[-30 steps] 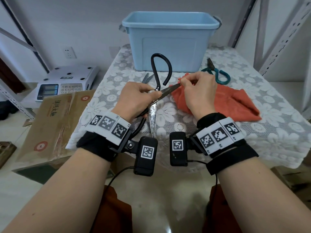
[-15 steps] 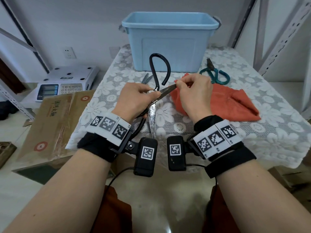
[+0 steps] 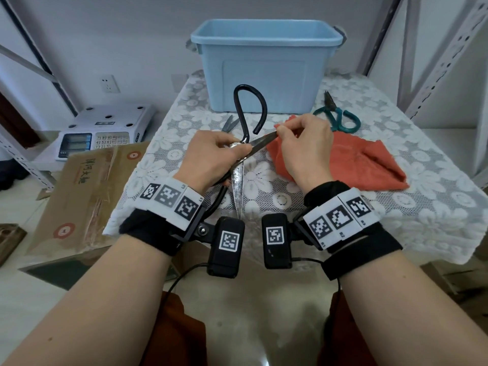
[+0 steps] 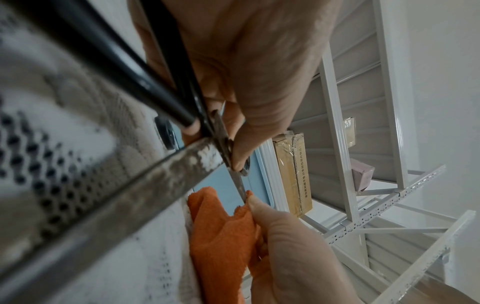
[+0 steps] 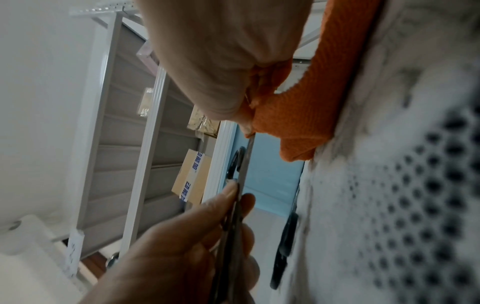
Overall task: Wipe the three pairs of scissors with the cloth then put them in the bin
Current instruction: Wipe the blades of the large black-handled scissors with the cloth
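- The bench (image 3: 422,202), draped in white lace, is filling the middle of the head view; the task's things are all being carried on it or held just above it.
- The blue bin (image 3: 266,67) is standing at 12 o'clock on the bench, open-topped, beyond both hands.
- The orange cloth (image 3: 369,165) is lying at about 2 o'clock from the hands, one corner being lifted off the bench.
- The large black-handled scissors (image 3: 237,178) are being held open above the bench: one blade is pointing toward 6 o'clock, the other running out toward 2 o'clock, with a handle loop rising toward 12.
- The left hand (image 3: 211,157) is being kept clenched round the scissors at the pivot.
- The right hand (image 3: 303,146) is nearer the outer blade; its fingers (image 4: 259,207) are pinching the cloth corner round that blade near its tip, so the wiping stroke is judged to run along the blade's long axis.
- The green-handled scissors (image 3: 340,117) are lying at 1 o'clock, near the bin.
- A third pair (image 3: 229,124) is partly hidden at 11 o'clock behind the left hand.
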